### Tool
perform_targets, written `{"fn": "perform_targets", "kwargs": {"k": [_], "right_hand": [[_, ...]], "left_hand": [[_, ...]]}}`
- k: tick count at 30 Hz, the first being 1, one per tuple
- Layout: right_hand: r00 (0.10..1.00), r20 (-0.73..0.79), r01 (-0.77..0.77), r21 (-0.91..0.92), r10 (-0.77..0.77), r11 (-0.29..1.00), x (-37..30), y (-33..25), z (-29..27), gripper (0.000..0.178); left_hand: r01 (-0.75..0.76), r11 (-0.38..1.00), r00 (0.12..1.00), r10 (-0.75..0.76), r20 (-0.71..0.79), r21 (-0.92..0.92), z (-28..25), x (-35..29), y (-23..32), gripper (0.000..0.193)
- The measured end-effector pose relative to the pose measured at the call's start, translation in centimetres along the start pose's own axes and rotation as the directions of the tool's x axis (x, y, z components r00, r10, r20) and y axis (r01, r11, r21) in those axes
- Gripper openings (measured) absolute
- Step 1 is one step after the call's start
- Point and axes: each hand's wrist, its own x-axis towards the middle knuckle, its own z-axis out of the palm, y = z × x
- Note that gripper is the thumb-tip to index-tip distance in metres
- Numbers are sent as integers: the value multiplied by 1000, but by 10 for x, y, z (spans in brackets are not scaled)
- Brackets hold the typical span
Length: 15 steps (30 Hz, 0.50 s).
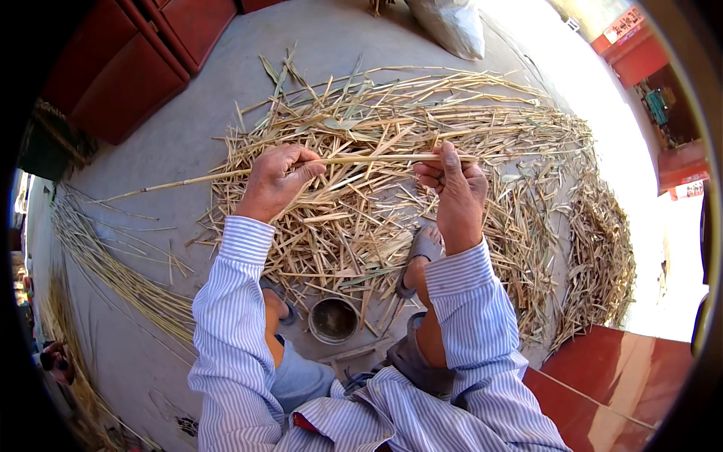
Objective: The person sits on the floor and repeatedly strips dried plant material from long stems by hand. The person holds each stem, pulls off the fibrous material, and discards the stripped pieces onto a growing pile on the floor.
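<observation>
A long, pale yellow reed stalk (369, 159) stretches nearly level between my two hands. My left hand (273, 181) closes round it, thumb and fingers pinching, and the thinner end runs out past it to the left, dipping slightly. At the stalk's right end, my right hand (459, 190) grips it between raised thumb and curled fingers. Below the hands spreads a big heap of dry husks and split stalk pieces (331, 233). Whether the stalk touches the heap cannot be told from here.
A metal bowl (334, 320) with dark contents stands between my sandalled feet. Thin stalks (143, 279) lie in a bundle at left. Dark red furniture (128, 83) stands far left, a pale sack (452, 26) at the back. More husks (599, 256) are piled at right.
</observation>
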Motion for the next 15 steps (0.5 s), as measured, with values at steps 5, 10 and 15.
{"fn": "perform_targets", "kwargs": {"k": [5, 10, 15], "right_hand": [[999, 30, -11, 12, 11, 1000, -3, -2, 1, 32], [999, 35, 28, 17, -28, 999, -5, -4, 1, 32], [999, 47, 19, 27, -21, 999, -8, -5, 1, 31]], "left_hand": [[1, 1000, 999, -1, -52, -2, 5, 1, 3, 22], [183, 886, 960, -254, -115, -427, 20, -4, -6, 16], [109, 790, 893, -344, -289, -603, -9, 0, -16, 28]]}}
